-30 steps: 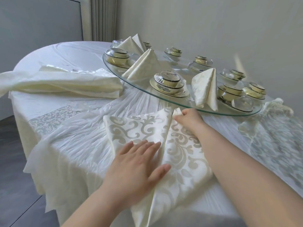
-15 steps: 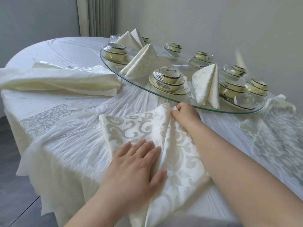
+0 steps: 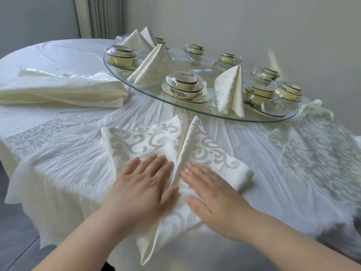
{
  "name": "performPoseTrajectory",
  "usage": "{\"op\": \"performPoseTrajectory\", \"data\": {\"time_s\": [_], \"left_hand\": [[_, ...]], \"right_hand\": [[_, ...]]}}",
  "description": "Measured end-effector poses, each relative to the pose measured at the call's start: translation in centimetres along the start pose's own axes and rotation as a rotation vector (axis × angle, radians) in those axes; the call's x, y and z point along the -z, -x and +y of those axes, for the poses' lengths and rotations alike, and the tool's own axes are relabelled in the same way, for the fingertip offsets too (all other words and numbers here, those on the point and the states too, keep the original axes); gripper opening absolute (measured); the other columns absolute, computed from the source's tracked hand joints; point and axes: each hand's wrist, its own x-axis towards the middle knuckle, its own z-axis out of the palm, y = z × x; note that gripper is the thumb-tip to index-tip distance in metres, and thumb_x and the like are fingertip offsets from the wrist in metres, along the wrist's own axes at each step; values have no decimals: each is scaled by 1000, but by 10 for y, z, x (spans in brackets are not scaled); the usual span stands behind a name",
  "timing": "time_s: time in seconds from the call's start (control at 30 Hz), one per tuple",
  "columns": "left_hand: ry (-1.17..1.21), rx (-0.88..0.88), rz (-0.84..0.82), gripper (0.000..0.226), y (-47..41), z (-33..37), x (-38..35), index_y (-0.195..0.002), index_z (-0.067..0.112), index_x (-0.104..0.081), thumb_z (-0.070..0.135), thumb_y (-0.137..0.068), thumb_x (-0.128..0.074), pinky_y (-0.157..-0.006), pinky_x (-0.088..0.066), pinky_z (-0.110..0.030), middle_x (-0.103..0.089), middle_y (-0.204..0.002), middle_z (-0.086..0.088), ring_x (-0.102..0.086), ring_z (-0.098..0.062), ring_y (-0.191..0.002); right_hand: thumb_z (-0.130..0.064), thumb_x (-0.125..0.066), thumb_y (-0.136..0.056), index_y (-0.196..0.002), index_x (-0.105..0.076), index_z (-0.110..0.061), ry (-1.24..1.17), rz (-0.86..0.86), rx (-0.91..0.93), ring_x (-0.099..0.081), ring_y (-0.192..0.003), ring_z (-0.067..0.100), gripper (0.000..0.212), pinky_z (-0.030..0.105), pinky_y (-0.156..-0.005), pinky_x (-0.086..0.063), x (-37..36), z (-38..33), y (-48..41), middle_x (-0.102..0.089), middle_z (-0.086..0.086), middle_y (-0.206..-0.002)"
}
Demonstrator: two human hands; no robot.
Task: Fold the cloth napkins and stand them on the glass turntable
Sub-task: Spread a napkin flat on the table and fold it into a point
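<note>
Cloth napkin (image 3: pixel 156 145), cream damask with a glossy pale scroll pattern, lying flat on the crinkled white tablecloth (image 3: pixel 58 153) directly under the fingers. Folded into a rough kite: two flaps meeting along a raised centre ridge in the gap between the two hands, far tips pointing on past the fingertips, near corner tapering to a point back below the wrists over the table edge. Soft rolled fold at the outer side of the right fingers. Left hand (image 3: pixel 140 188) spread flat, fingers straight and together, palm down on the left flap, thumb against the ridge. Right hand (image 3: pixel 213 194) likewise flat, fingers extended and slightly blurred, pressing the right flap; nothing gripped by either. Well beyond the fingertips, glass turntable (image 3: pixel 152 89), a clear round disc with a greenish edge, its near rim just past the napkin's far tips. On the glass, three folded napkins standing as smooth cream cones: one (image 3: pixel 230 89) ahead of the right fingers, one (image 3: pixel 154 65) ahead of the left fingers, a third (image 3: pixel 136 41) farther back. Between them, film-wrapped sets of yellow bowls (image 3: pixel 183 85) with dark rims, stacked on saucers, plus clear glasses, ringing the disc. Far to the left of the left fingers, a thick pile of folded cream cloth (image 3: pixel 62 90). Far to the right of the right fingers, a patterned grey-white cloth (image 3: pixel 322 153) draped over the table, bunched at its far end. Behind everything, pale wall and pleated curtain (image 3: pixel 101 16).
</note>
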Motion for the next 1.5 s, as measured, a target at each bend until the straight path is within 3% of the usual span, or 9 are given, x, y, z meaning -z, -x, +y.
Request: {"op": "performPoseTrajectory", "data": {"time_s": [0.3, 0.37, 0.43, 0.5, 0.7, 0.9, 1.07, 1.23, 1.5], "left_hand": [[23, 31, -124, 76, 1, 2, 8, -113, 21, -66, 53, -94, 1, -93, -24, -27, -66, -115, 4, -60, -12, -110], [72, 38, -77, 105, -2, 1, 7, -138, 26, -40, 69, -71, 28, -103, -4, -23, -39, -144, 6, -22, -6, -135], [46, 39, -66, 127, 0, 3, 9, -147, 33, -5, 68, -37, 49, -100, 17, -21, -3, -154, 14, 18, 5, -125], [27, 30, -135, 131, -1, 4, 12, -146, 35, 5, 64, -28, 53, -98, 20, -20, 8, -153, 17, 25, 8, -118], [74, 50, -99, 129, -1, 4, 11, -145, 38, 2, 66, -30, 52, -98, 18, -17, 3, -153, 21, 20, 10, -127], [207, 78, 37, 125, -1, 4, 13, -145, 37, -10, 79, -38, 38, -100, 11, -12, -10, -151, 21, -2, 4, -138], [675, -5, 312, 56, 18, -9, 12, -106, 48, -54, 81, -75, -22, -95, -21, 1, -47, -118, 33, -38, 14, -113], [588, -107, 251, 55, 33, -21, 9, -97, 44, -62, 79, -77, -24, -90, -31, -3, -41, -124, 32, -40, 15, -110], [485, -201, 258, 51, 34, -7, 10, -105, 40, -58, 72, -83, -24, -83, -38, -9, -55, -103, 32, -47, 4, -104]], "right_hand": [[-36, -19, -100, -147, -2, -28, 16, 34, -191, 7, -140, 2, 50, 19, -110, 9, 18, 70, -27, 5, -10, -155], [-34, -19, -101, -147, -5, -27, 25, 62, -241, 4, -141, 5, 49, 23, -112, 7, 20, 84, -32, 2, -8, -155], [-34, -20, -101, -147, -10, -26, 45, 96, -259, 1, -142, 7, 48, 24, -112, 5, 21, 89, -36, -3, -6, -155], [-33, -24, -100, -146, -16, -24, 80, 174, -271, -4, -142, 10, 47, 24, -112, 3, 22, 91, -38, -8, -4, -155], [-20, -46, -94, -135, -41, -17, -26, 476, -202, -26, -135, 11, 41, 12, -102, -14, 32, 71, -17, -34, -4, -146], [-41, -39, -94, -137, -35, -30, -179, 272, 24, -9, -120, -18, 45, -10, -88, 4, 9, 25, 23, -19, -28, -136], [-56, -22, -93, -114, -56, -22, -17, 338, 143, -37, -119, 7, 53, 14, -106, -6, -14, 16, 34, -60, -5, -122], [-89, -15, -59, -126, -50, -29, -193, 282, 83, -7, -120, -21, 97, -6, -95, -2, -11, 22, 33, -24, -35, -124], [-62, -30, -67, -123, -54, -28, -228, 344, 135, -30, -118, -7, 70, -5, -96, -9, -3, 13, 19, -40, -28, -116]]}}
